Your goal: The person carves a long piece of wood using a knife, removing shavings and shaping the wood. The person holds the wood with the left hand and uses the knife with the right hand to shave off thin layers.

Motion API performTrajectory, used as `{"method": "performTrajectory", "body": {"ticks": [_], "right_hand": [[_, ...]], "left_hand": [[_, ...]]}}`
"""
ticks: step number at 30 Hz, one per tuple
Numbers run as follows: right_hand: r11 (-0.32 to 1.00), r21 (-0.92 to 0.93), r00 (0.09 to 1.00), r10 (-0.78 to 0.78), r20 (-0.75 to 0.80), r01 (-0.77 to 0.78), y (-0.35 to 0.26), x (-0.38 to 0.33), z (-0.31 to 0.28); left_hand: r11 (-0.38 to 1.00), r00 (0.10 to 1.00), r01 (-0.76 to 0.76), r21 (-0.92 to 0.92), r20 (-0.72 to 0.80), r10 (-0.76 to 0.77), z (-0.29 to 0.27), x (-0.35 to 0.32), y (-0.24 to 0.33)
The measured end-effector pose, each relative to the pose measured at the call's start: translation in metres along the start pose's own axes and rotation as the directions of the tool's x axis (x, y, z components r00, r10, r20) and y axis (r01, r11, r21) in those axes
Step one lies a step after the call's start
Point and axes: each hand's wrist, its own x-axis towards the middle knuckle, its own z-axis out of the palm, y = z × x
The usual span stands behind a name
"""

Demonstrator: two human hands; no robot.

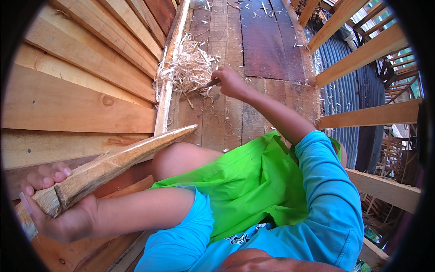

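My left hand (68, 217), at the lower left, is wrapped round the thick end of a carved wooden piece (113, 164). The piece slants up to the right over my bent knee and tapers to a pale, freshly cut point; a notch crosses it near my fingers. My right hand (232, 84) is stretched forward, closed on a knife (211, 83) whose dark, narrow blade points left. Just beyond the blade lies a heap of curly wood shavings (188, 63) on the plank floor (232, 115). The knife is apart from the wooden piece.
A wall of overlapping planks (77, 95) rises on the left, with a pale beam (164, 106) along its foot. Wooden rails (369, 115) run along the right, with corrugated metal sheets (340, 81) beyond. Dark boards (264, 41) with scattered shavings lie ahead.
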Motion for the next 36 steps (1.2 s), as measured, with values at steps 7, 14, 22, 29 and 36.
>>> {"method": "performTrajectory", "body": {"ticks": [7,14,22,29,36], "right_hand": [[0.971,0.199,0.898,-0.206,0.389,0.136,-0.003,0.007,-0.031],[0.974,0.222,0.897,-0.13,0.423,0.036,0.002,0.002,-0.001],[0.999,0.044,0.985,-0.04,0.167,0.033,0.029,0.012,-0.04],[0.983,0.184,0.835,-0.105,0.54,0.005,0.033,0.012,-0.072],[0.995,0.094,0.905,-0.017,0.424,-0.025,0.055,0.011,-0.056]], "left_hand": [[1.0,1.0,-0.019,-0.002,-0.005,0.019,-0.002,-0.001,0.0],[0.999,1.0,-0.011,-0.033,-0.003,0.011,0.0,-0.001,0.003],[0.999,0.999,-0.001,-0.037,0.039,0.003,-0.005,0.0,-0.001],[1.0,0.997,-0.014,-0.018,0.081,0.016,-0.005,0.0,-0.002],[1.0,0.998,-0.005,-0.009,0.062,0.005,0.001,0.001,-0.001]]}}
